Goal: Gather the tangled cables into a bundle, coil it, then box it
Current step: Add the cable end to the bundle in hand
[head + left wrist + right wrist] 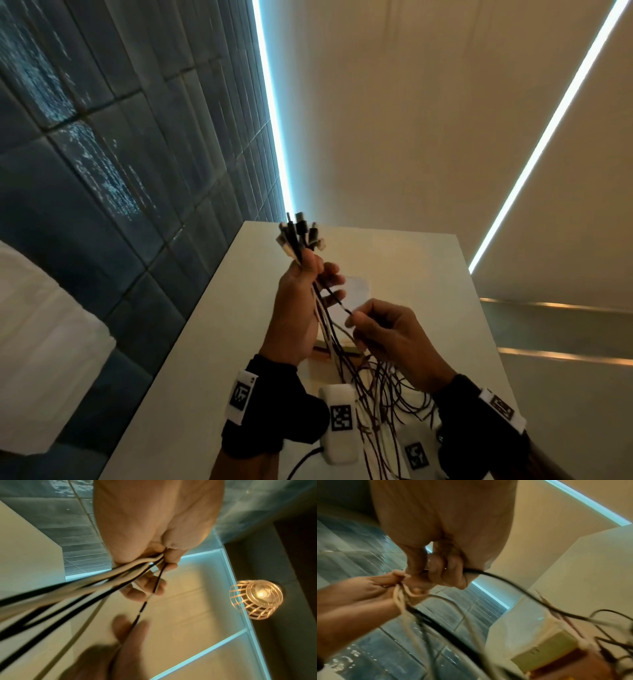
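Note:
My left hand [301, 301] is raised above the white table [212, 335] and grips a bundle of black and white cables [329, 329] just below their plug ends [299, 233], which fan out upward. In the left wrist view the cables [102, 580] run out of the left hand [154, 536] in a tight sheaf. My right hand [387, 339] pinches one thin black cable [337, 301] a little to the right of the bundle; in the right wrist view the right hand [440, 566] has that black cable [513, 588] trailing from it. The loose tails [387, 404] hang tangled down to the table. A box [337, 349] lies on the table behind the hands, mostly hidden.
A dark tiled wall [102, 171] runs along the left of the table. A green and orange box [556, 651] shows in the right wrist view under the cable tails. A lit wicker lamp [257, 599] hangs overhead.

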Demonstrator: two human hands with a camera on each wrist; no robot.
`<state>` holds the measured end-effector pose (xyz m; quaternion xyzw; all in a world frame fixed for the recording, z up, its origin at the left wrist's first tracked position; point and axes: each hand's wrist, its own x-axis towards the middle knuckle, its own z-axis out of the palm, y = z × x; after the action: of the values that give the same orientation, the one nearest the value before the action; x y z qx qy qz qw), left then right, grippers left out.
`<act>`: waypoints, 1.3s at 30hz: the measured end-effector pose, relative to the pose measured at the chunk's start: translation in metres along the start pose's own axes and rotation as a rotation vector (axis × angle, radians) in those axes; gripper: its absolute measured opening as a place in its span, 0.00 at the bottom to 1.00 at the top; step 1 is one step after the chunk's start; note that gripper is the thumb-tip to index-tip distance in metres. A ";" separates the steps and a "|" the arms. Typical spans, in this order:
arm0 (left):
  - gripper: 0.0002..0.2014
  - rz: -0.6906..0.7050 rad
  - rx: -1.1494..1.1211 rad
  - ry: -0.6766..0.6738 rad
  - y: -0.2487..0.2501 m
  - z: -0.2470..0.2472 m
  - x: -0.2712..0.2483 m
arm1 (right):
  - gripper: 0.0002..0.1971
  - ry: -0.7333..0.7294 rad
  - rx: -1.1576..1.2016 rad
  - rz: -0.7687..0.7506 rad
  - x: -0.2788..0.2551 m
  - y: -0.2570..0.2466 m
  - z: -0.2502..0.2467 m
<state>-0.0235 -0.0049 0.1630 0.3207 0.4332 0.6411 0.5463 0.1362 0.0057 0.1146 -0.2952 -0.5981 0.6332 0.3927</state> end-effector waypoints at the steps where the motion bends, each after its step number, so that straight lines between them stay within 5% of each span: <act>1: 0.16 -0.031 -0.111 -0.013 0.004 -0.004 0.001 | 0.13 -0.016 -0.016 0.014 -0.003 0.006 -0.003; 4: 0.17 -0.079 -0.267 -0.016 0.015 -0.012 0.003 | 0.14 -0.036 -0.063 0.051 -0.006 0.023 -0.009; 15: 0.16 0.022 -0.227 0.026 0.044 -0.040 0.002 | 0.15 -0.024 -0.406 0.181 -0.007 0.101 -0.035; 18: 0.17 0.012 -0.129 0.096 0.038 -0.038 0.002 | 0.13 0.159 -0.390 0.219 0.003 0.083 -0.029; 22: 0.16 -0.075 0.051 0.150 0.029 -0.029 0.000 | 0.12 0.293 -0.090 0.104 0.017 0.022 -0.012; 29: 0.17 -0.164 0.034 -0.045 0.025 -0.007 -0.002 | 0.14 0.063 -0.094 -0.095 0.020 -0.037 0.027; 33: 0.18 -0.133 -0.201 -0.192 0.026 -0.003 -0.007 | 0.14 -0.031 -0.023 -0.007 0.016 -0.030 0.033; 39: 0.15 0.008 -0.387 -0.147 0.027 -0.015 0.000 | 0.15 -0.125 0.006 0.072 0.008 -0.005 0.015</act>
<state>-0.0483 -0.0089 0.1814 0.2573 0.2596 0.6893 0.6255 0.1202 0.0047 0.1222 -0.2752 -0.6085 0.6660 0.3323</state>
